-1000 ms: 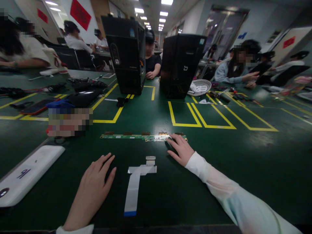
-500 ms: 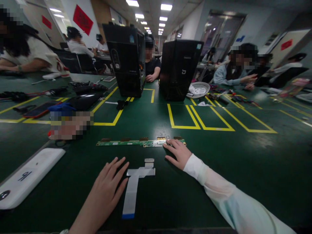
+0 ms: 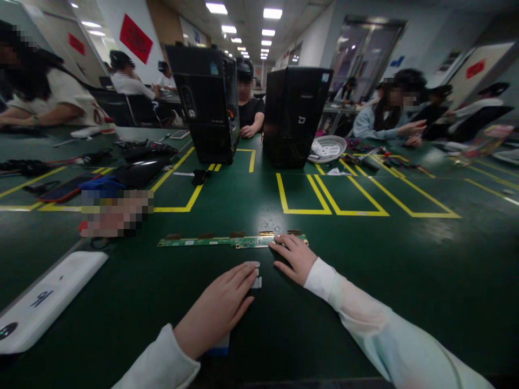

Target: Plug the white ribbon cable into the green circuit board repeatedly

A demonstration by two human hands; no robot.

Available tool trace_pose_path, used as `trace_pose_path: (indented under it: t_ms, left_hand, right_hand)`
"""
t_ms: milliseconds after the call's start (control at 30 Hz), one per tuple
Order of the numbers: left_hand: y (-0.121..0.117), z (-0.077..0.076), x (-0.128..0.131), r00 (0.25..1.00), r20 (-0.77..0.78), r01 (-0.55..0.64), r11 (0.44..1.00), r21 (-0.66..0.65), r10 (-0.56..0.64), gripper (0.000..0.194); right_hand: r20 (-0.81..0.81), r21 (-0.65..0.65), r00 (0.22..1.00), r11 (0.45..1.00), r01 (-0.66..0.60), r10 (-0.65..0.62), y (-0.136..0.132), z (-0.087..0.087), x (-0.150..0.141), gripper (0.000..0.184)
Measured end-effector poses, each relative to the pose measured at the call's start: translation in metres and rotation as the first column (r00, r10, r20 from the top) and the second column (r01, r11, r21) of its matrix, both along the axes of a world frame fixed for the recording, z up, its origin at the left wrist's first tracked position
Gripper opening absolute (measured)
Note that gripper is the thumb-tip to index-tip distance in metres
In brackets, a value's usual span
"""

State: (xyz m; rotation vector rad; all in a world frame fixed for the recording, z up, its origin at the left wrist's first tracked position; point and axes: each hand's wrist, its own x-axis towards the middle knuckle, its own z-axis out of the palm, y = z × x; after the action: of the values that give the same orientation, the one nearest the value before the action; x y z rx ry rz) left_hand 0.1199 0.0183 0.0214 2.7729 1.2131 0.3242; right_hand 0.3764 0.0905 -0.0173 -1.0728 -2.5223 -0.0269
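Observation:
A long, narrow green circuit board with brown tabs along its far edge lies across the table in front of me. My right hand rests with fingertips on the board's right part, fingers spread. Nearer to me, a flat white ribbon cable is mostly hidden beneath my left hand. The left fingers stretch forward over the cable's connector end, and a blue-tipped tail shows below the wrist. Whether those fingertips press on the connector I cannot tell.
Two black computer towers stand at the back, with a person behind them. A white device lies at left, near a pixelated object. Cables, tools and a white basket sit farther off among yellow tape outlines.
My left hand has moved right and forward, from beside the ribbon cable to over it, covering most of it. My right hand stays on the circuit board.

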Motion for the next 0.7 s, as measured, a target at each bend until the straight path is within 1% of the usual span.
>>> trace_pose_path:
  t_ms: [133, 300, 533, 700]
  left_hand:
    - [0.01, 0.0, 0.015, 0.999, -0.028, 0.029, 0.999, 0.025, -0.028, 0.049]
    - [0.02, 0.001, 0.028, 0.998, -0.069, 0.004, 1.0, 0.015, -0.002, 0.05]
    - [0.022, -0.004, 0.031, 0.999, -0.044, -0.033, 0.999, -0.03, 0.031, 0.052]
    - [0.021, -0.007, 0.033, 0.998, 0.012, -0.061, 0.998, -0.027, 0.061, 0.051]
  right_hand:
    - [-0.001, -0.014, 1.0, 1.0, 0.007, -0.007, 0.0, 0.001, 0.0, 0.046]
    - [-0.008, -0.018, 1.0, 1.0, -0.001, 0.0, 0.0, 0.002, 0.0, 0.045]
    - [-0.009, -0.027, 1.0, 1.0, -0.006, 0.005, -0.001, 0.004, 0.001, 0.045]
    - [-0.012, -0.021, 1.0, 1.0, -0.007, 0.007, 0.0, 0.003, 0.0, 0.045]
